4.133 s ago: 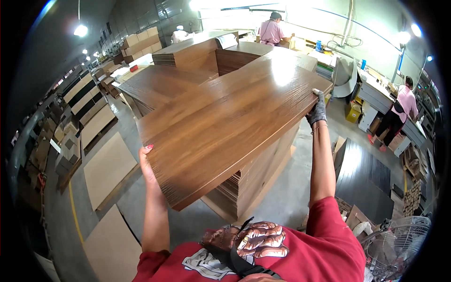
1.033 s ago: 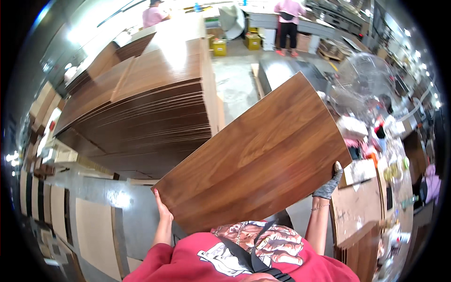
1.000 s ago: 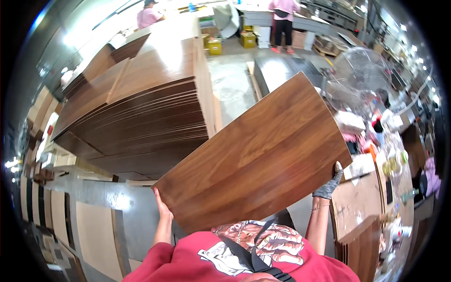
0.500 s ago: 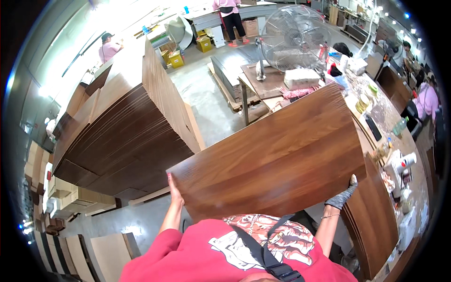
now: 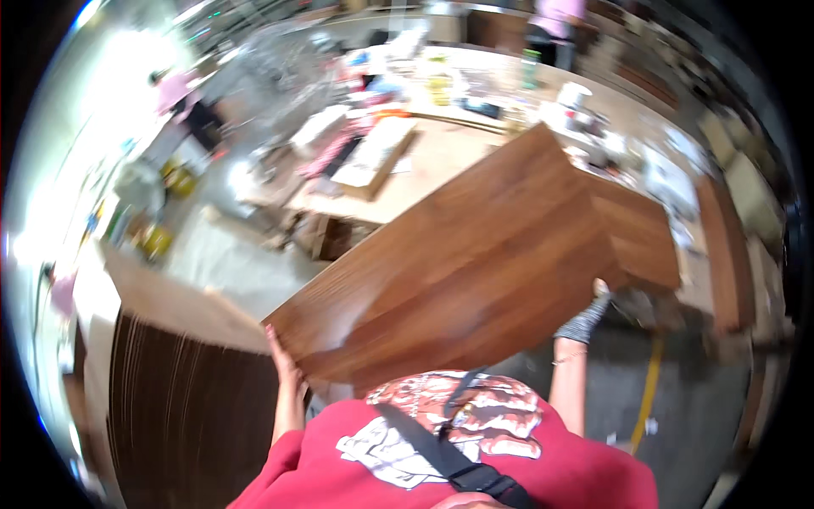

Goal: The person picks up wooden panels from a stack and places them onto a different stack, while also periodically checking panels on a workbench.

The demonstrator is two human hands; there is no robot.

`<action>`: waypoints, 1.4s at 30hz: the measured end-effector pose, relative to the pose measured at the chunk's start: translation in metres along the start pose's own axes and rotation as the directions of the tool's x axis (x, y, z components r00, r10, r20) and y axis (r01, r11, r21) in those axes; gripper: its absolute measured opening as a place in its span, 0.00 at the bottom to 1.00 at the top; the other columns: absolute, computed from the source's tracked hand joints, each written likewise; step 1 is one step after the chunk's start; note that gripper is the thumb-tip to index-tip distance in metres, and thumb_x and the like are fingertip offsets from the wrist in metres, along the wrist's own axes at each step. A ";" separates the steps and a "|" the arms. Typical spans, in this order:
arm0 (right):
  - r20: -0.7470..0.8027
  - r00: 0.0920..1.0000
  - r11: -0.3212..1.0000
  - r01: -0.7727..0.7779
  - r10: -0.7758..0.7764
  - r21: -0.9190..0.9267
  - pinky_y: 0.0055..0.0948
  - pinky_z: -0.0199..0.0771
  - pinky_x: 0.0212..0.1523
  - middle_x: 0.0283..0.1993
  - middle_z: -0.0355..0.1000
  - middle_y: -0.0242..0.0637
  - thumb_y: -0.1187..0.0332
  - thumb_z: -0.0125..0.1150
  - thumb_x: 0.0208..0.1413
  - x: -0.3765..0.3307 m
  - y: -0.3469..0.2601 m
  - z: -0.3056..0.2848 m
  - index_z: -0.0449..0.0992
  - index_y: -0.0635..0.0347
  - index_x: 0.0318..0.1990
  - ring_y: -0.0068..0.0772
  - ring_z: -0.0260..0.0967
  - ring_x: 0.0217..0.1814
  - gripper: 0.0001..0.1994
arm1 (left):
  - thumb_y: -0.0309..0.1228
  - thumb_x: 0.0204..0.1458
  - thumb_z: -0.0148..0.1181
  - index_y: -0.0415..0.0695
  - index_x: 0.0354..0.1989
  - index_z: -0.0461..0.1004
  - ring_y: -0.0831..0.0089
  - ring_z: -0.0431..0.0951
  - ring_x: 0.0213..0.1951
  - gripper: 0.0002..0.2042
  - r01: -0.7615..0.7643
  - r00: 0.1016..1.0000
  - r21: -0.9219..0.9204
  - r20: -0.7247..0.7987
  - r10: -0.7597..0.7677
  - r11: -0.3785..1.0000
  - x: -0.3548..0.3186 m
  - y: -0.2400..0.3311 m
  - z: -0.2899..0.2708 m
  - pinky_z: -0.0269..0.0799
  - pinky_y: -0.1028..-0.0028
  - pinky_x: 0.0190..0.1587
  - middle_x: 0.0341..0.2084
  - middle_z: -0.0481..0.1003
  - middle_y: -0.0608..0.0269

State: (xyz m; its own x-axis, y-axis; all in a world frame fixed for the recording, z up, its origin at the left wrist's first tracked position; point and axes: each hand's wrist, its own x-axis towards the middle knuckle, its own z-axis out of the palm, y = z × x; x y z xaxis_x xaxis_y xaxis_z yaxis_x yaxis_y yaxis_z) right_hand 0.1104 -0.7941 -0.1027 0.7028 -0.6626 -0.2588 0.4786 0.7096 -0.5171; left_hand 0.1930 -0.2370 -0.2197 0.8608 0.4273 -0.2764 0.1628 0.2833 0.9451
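A large brown wood-grain board [image 5: 441, 271] is held tilted in front of my chest, one hand at each end. My bare left hand [image 5: 287, 366] grips its lower left corner, the fingers partly hidden by the board. On my right hand [image 5: 587, 316] is a grey striped glove; it clasps the right edge, with the thumb over the face. Behind the board's right end, more brown boards [image 5: 640, 229] lie on the worktable [image 5: 449, 148].
At left stands a tall stack of brown boards [image 5: 182, 407]. The worktable carries a long pale block [image 5: 377, 153], a green bottle [image 5: 530, 68] and other clutter. A large wire fan [image 5: 275, 81] stands beyond. Persons in pink work farther off. A yellow line [image 5: 649, 394] marks the floor at right.
I have turned to the right with the board, so the worktable now lies ahead and the tall stack has shifted to the lower left. Both hands keep their hold. The view is blurred by motion.
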 end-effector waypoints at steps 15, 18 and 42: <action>-0.392 0.858 0.927 0.374 -0.332 0.035 0.45 0.60 0.57 0.58 0.62 0.37 0.48 0.54 0.46 -0.064 -0.051 -0.173 0.63 0.52 0.56 0.43 0.59 0.58 0.31 | 0.56 0.52 0.48 0.44 0.60 0.59 0.65 0.66 0.55 0.34 0.153 0.840 0.171 0.496 -0.219 0.973 0.020 -0.012 0.179 0.59 0.66 0.58 0.57 0.63 0.61; -0.462 0.818 0.922 0.386 -0.342 0.002 0.45 0.60 0.56 0.58 0.63 0.37 0.48 0.53 0.46 -0.048 -0.067 -0.173 0.64 0.52 0.56 0.42 0.59 0.58 0.30 | 0.55 0.52 0.49 0.46 0.61 0.59 0.67 0.64 0.57 0.33 0.242 0.778 0.156 0.558 -0.287 0.958 0.070 -0.034 0.198 0.58 0.68 0.59 0.58 0.62 0.63; -0.423 0.887 0.975 0.219 -0.184 0.035 0.40 0.66 0.54 0.51 0.67 0.34 0.61 0.57 0.45 0.181 -0.243 -0.201 0.66 0.52 0.53 0.37 0.64 0.53 0.24 | 0.58 0.51 0.51 0.40 0.62 0.58 0.72 0.63 0.57 0.38 -0.129 0.776 0.655 0.534 -0.336 0.745 0.028 -0.045 0.592 0.54 0.78 0.58 0.58 0.64 0.63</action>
State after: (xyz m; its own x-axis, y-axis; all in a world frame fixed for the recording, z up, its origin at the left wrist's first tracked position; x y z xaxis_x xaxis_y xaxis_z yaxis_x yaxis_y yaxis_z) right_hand 0.0152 -1.1349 -0.1880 0.3125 -0.8198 -0.4798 0.6390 0.5551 -0.5324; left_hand 0.4955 -0.7460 -0.1665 0.8708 -0.2221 -0.4386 0.3262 -0.4063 0.8535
